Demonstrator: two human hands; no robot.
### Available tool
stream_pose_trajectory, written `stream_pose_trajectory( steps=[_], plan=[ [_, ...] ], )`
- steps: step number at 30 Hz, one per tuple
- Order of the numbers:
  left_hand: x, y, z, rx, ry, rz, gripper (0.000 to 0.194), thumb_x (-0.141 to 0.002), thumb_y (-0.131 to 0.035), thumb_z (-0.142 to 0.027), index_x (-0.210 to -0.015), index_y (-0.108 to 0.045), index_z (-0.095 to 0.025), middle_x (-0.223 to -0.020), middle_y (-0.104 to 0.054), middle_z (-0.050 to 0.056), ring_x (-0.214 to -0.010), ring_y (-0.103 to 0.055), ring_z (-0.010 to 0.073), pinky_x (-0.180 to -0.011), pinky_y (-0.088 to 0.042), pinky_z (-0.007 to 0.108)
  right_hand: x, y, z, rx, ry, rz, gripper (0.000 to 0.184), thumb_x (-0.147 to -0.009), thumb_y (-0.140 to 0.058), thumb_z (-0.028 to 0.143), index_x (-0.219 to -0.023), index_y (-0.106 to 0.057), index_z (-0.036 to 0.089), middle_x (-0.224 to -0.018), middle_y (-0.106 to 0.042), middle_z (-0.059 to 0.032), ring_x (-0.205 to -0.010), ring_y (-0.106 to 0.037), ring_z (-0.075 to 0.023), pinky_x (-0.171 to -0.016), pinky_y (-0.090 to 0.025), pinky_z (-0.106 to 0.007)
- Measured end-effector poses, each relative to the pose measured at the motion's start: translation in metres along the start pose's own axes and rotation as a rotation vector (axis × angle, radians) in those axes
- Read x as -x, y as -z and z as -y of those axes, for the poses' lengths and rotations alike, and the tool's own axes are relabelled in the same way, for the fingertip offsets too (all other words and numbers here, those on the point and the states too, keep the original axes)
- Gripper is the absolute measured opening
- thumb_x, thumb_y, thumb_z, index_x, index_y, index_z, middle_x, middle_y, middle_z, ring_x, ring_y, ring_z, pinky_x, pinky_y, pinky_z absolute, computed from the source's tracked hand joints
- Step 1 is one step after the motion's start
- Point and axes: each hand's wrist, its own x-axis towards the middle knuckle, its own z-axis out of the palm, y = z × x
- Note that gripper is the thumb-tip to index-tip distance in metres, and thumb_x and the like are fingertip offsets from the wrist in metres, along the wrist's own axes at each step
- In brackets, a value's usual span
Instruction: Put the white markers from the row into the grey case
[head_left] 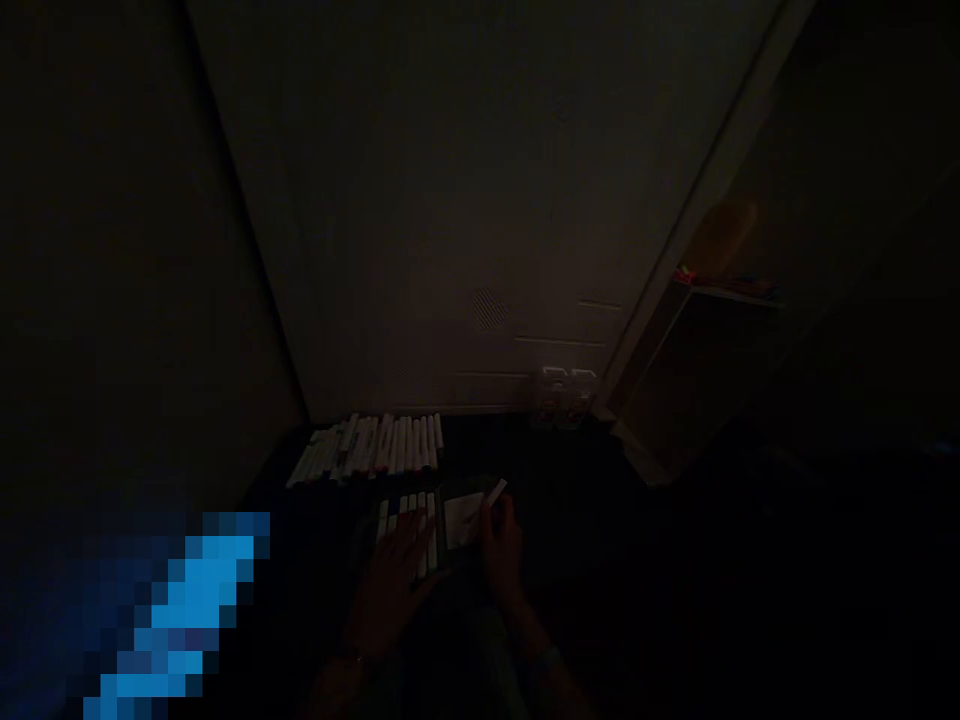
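Note:
The picture is very dark. My left hand (394, 575) lies with its fingers stretched out over several white markers (412, 505) set side by side in a dark case. In my right hand (501, 545) a slim white marker (497, 491) is pinched, tilted with its upper end to the right. Between the hands, the other half of the case shows a pale card or paper (463, 518). Farther back, a long row of white markers (386, 445) lies on the dark surface. The case's edges are hard to make out.
Two clear plastic packs (568, 398) stand against the pale wall panel (450, 220) at the back. To the right is a shelf unit (675, 360) with an orange object (724, 235) on top. A pixelated bright blue patch (187, 610) fills the lower left.

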Motion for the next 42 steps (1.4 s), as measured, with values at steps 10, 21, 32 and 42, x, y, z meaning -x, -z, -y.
stream_pose_trajectory(
  steps=[10, 21, 32, 42],
  plan=[
    [-0.023, 0.021, -0.028, 0.113, -0.009, 0.019, 0.07, -0.075, -0.047, -0.055, -0.135, -0.027, -0.025, -0.134, -0.041, 0.005, -0.117, -0.041, 0.025, -0.095, -0.035, 0.041, 0.001, -0.002, -0.006, -0.115, 0.006, 0.035, 0.037, -0.084, -0.041, 0.045, -0.107, -0.052, 0.018, -0.077, -0.065, -0.0041, -0.063, -0.06, -0.0158, -0.051, -0.043, -0.021],
    [-0.019, 0.001, -0.03, 0.173, 0.066, 0.035, 0.049, -0.079, -0.047, -0.048, -0.12, -0.045, -0.021, -0.12, -0.052, 0.006, -0.113, -0.043, 0.025, -0.096, -0.033, 0.043, 0.003, 0.003, -0.001, -0.093, 0.078, 0.135, 0.035, -0.089, -0.034, 0.041, -0.103, -0.057, 0.018, -0.084, -0.064, -0.004, -0.071, -0.058, -0.0134, -0.061, -0.042, -0.02],
    [-0.018, 0.024, -0.031, 0.6, 0.295, -0.073, 0.042, -0.087, -0.036, -0.03, -0.127, -0.033, -0.021, -0.126, -0.045, 0.008, -0.117, -0.041, 0.0197, -0.099, -0.033, 0.04, 0.002, 0.007, 0.002, 0.325, 0.508, 0.23, 0.03, -0.091, -0.036, 0.028, -0.11, -0.059, 0.026, -0.092, -0.064, -0.0035, -0.084, -0.049, -0.0169, -0.083, -0.028, -0.034],
    [-0.017, 0.006, -0.022, 0.673, 0.435, -0.088, 0.025, -0.087, -0.035, -0.033, -0.098, -0.054, -0.022, -0.104, -0.058, 0.005, -0.104, -0.051, 0.0191, -0.091, -0.04, 0.037, 0.011, 0.003, 0.012, 0.409, 0.614, 0.431, 0.025, -0.089, -0.041, 0.024, -0.093, -0.065, 0.027, -0.077, -0.065, -0.001, -0.08, -0.048, -0.0166, -0.084, -0.025, -0.034]
  ],
)
